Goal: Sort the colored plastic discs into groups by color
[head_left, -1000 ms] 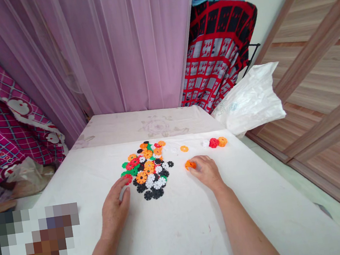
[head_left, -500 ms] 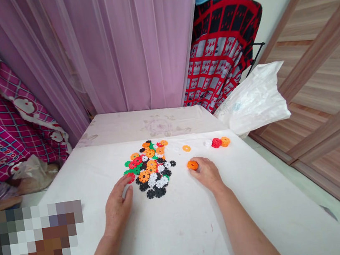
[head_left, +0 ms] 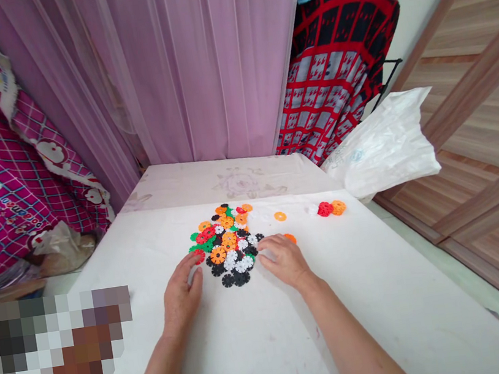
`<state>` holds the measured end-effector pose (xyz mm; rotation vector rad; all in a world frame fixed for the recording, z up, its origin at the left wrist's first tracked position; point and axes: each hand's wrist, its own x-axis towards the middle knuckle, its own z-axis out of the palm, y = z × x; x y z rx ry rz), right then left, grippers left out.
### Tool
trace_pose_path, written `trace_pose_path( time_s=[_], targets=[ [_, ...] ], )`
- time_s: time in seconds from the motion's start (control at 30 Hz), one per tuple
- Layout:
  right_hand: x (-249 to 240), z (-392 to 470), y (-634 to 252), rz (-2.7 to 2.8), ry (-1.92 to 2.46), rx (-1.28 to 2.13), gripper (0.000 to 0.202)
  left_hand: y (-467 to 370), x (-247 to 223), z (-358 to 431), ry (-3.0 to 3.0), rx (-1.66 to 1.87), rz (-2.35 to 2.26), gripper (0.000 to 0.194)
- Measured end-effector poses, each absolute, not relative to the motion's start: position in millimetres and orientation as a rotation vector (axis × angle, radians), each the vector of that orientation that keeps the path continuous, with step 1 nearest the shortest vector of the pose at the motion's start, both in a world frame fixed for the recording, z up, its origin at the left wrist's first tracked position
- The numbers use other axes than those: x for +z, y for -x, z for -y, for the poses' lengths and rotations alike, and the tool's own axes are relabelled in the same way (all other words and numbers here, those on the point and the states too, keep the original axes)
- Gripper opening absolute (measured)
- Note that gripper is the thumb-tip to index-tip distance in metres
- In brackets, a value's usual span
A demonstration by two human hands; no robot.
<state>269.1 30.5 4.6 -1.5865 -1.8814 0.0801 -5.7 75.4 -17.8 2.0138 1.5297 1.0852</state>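
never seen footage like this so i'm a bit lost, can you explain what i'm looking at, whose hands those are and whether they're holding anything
There is no machine here: the left hand and right hand are one person's bare hands. The camera is worn on that person's head, so you look forward and down over their arms.

On the white-covered table lies a pile of notched discs in red, orange, green, black and white. To its right are a lone orange disc and, farther right, red and orange pieces side by side.

The left fingertips are at a red disc on the pile's edge; touching or not is hard to tell. The right fingers are at the opposite edge, with an orange piece partly hidden behind that hand. Neither hand visibly grips anything.
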Motion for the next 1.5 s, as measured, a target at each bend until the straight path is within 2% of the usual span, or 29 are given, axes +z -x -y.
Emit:
trace_pose_path(
  time_s=[0.1,0.53,0.83,1.0,1.2,1.4,1.5],
  targets=[
    [-0.5,-30.2,-244.3,1.966,1.485,0.183,0.015,5.6,-17.2,-75.4,-2.022,1.079,-1.534,0.037],
    [-19.8,-31.1,-230.9,1.812,1.54,0.184,0.024,5.2,-17.2,-75.0,-2.038,1.058,-1.552,0.037],
    [-18.6,-31.6,-224.3,1.788,1.713,0.095,0.016,5.7,-19.0,-76.8,-2.071,1.1,-1.541,0.035],
    [-18.9,-30.1,-227.1,1.787,1.594,0.119,0.011,5.4,-16.5,-75.9,-2.063,1.078,-1.524,0.035],
    [-17.1,-16.2,-244.5,1.644,1.597,0.099,0.026,4.4,-14.4,-75.2,-2.03,1.057,-1.53,0.037],
    [-24.3,-2.7,-263.9,1.515,1.756,0.217,0.027,5.5,-17.1,-76.2,-2.036,1.053,-1.533,0.037],
    [-24.3,-7.4,-263.1,1.488,1.765,0.128,0.028,5.7,-18.1,-76.4,-2.037,1.054,-1.529,0.037]
  ],
)
